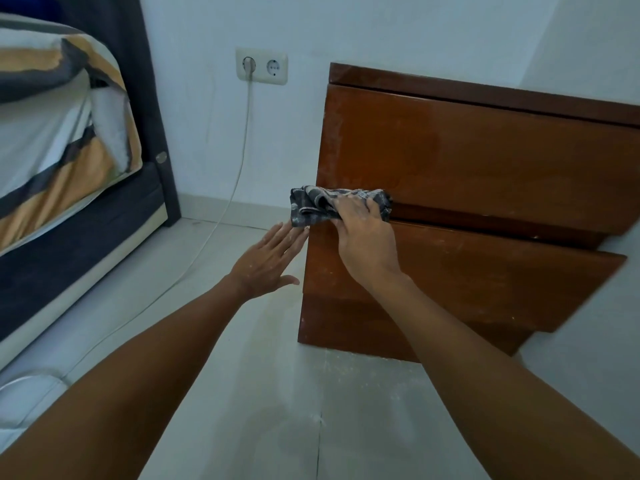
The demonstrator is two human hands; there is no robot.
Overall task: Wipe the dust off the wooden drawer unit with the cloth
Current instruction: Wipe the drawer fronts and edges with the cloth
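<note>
Beside a white wall, the wooden drawer unit (467, 174) is wiped: the cloth (322, 204) is bunched in the right hand (363, 233) at its left edge, presumably to gather dust. The left hand (266, 261) is held flat just left of it, fingers (291, 233) straight.

Open floor (242, 393) lies between the bed (69, 209) on the left and the drawer unit (467, 188) on the right; both forearms reach across it. A white cable (221, 209) hangs from the wall socket (261, 65) and trails over the floor beside the bed. The unit stands against the wall (588, 46) on its right. The cloth (322, 204) overhangs its left front edge, level with the gap between two drawer fronts.
</note>
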